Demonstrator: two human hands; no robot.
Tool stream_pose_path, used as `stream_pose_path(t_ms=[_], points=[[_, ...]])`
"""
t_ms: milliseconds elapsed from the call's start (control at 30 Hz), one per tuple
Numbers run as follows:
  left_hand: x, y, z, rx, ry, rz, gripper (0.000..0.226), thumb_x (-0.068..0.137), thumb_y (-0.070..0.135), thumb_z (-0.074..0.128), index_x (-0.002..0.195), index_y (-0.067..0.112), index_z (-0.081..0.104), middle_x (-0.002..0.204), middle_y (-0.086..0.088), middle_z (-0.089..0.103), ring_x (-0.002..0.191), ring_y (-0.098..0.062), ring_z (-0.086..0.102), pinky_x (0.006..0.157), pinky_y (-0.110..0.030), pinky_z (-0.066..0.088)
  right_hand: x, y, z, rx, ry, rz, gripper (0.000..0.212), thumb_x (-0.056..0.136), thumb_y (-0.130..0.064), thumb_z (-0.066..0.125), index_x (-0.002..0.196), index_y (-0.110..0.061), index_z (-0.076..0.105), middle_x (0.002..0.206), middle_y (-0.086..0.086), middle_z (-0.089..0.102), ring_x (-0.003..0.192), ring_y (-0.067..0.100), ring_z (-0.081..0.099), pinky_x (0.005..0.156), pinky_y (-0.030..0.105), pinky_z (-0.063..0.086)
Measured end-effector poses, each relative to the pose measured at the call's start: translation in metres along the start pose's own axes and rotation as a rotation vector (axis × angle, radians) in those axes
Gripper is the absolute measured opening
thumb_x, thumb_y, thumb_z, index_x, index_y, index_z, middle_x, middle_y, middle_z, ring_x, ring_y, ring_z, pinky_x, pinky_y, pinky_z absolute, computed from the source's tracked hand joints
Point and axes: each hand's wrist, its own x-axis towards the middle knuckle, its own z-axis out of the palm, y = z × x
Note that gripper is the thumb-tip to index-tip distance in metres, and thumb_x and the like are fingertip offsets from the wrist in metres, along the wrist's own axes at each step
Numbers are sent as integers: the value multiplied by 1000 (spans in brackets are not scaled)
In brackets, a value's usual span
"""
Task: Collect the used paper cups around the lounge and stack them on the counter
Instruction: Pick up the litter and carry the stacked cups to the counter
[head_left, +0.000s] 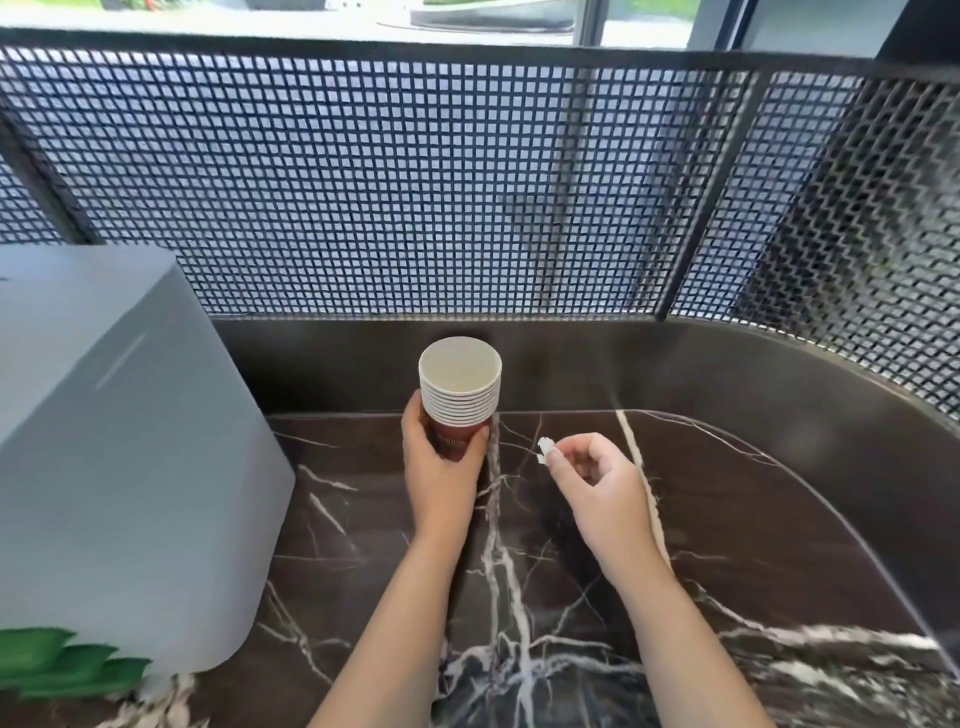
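Obs.: a stack of red-brown paper cups (460, 395), white rolled rims, roughly ten nested, stands upright over the dark brown marble counter with white veins (727, 519), towards its back edge. The top cup looks empty inside.

Left hand (441, 467): fingers and thumb wrapped round the lowest cup, firm hold. The hand hides the base, so I cannot tell if the stack rests on the stone or hangs just above it.

Right hand (597, 483): fingers curled, thumb and forefinger pinching a small white scrap (544, 450), just beside the stack but not touching it. What the scrap is, too small to tell.

Surroundings: large grey rounded box (119, 441) on the counter to the left, a green printed item (62, 660) at its foot, black metal mesh screen (415, 182) behind.

Progress (judgement): collection appears largely done, since the cups are already nested and at the counter. No loose cups in view, though the rest of the lounge is out of frame and cannot be checked. Left to do: seat the stack, let go, and dispose of the scrap.
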Motion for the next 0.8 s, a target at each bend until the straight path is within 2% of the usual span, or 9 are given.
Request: stream_pose_path(t_ms=[233, 600, 700, 800], points=[[5, 3, 11, 24, 52, -11, 70, 72, 12, 76, 129, 30, 41, 128, 4, 54, 118, -13, 50, 100, -31, 41, 0, -4, 1, 38, -2, 27, 8, 82, -24, 65, 75, -21, 62, 71, -2, 64, 65, 6, 55, 58, 13, 45], [3, 0, 15, 35, 77, -20, 76, 72, 15, 77, 136, 26, 36, 137, 2, 47, 123, -13, 46, 104, -36, 41, -3, -2, -5, 29, 1, 36, 7, 83, -19, 63, 77, -21, 62, 71, -3, 62, 64, 2, 52, 58, 11, 43], [-1, -1, 11, 59, 46, -12, 80, 71, 18, 78, 137, 26, 34, 140, 3, 44, 124, -9, 45, 100, -22, 40, -5, -2, -8, 24, 5, 30, 7, 83, -18, 63, 76, -20, 62, 71, -3, 61, 62, 1, 51, 57, 10, 42], [-9, -1, 4, 78, 20, -13, 82, 72, 18, 78, 139, 25, 31, 143, 2, 40, 110, 15, 46, 84, 0, 36, -11, -3, -11, 8, 10, 19, 8, 83, -19, 64, 76, -20, 62, 71, -1, 62, 62, 0, 51, 57, 10, 42]])
